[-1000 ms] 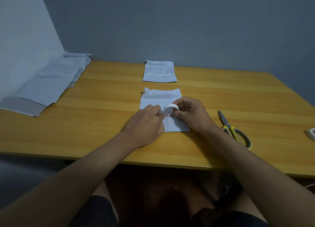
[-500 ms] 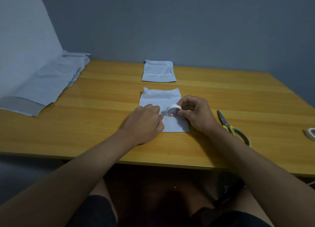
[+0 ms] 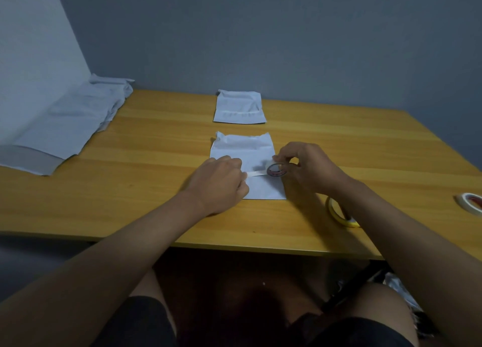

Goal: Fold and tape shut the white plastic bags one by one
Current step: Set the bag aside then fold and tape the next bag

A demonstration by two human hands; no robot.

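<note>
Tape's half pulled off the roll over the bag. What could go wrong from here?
1. The tape strip is stretched between the left hand and the tape roll held by the right hand; it may twist or stick to itself before it lands.
2. Neither hand seems to pin the bag flat, so it may shift or unfold and get taped crooked.
3. The scissors lie under the right forearm, awkward to reach for cutting.
</note>
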